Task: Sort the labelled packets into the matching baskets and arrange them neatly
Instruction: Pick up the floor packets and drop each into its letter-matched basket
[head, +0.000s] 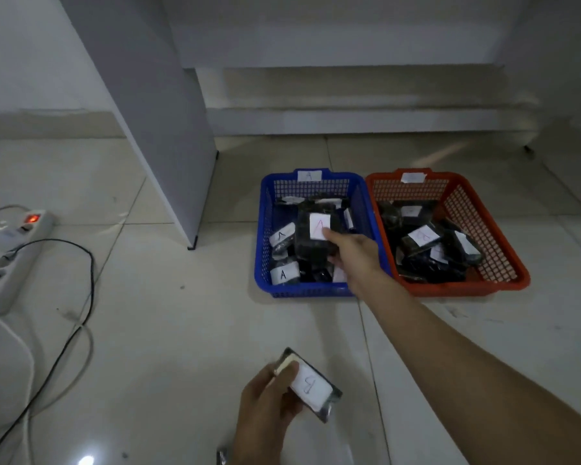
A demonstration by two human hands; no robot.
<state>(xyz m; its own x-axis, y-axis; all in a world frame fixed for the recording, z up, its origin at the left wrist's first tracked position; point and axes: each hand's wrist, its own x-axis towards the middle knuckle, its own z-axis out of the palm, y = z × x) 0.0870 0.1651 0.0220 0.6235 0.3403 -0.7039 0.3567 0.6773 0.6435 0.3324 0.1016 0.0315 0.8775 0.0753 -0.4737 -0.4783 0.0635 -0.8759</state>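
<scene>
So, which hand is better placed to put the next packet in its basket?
Right: the right hand already holds the A packet over the blue basket. The left hand holds its packet near the body.

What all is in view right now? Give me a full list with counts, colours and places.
blue basket: one, blue, on the floor, labelled A, holding dark packets
red basket: one, red, touching the blue basket's right side, holding dark packets
A packet: one, dark with white label, over the blue basket
B packet: one, dark with white label, near bottom centre
power strip: one, white, red switch lit, floor left
cables: several, black and white, floor left
left hand: grip on the B packet
right hand: grip on the A packet
</scene>
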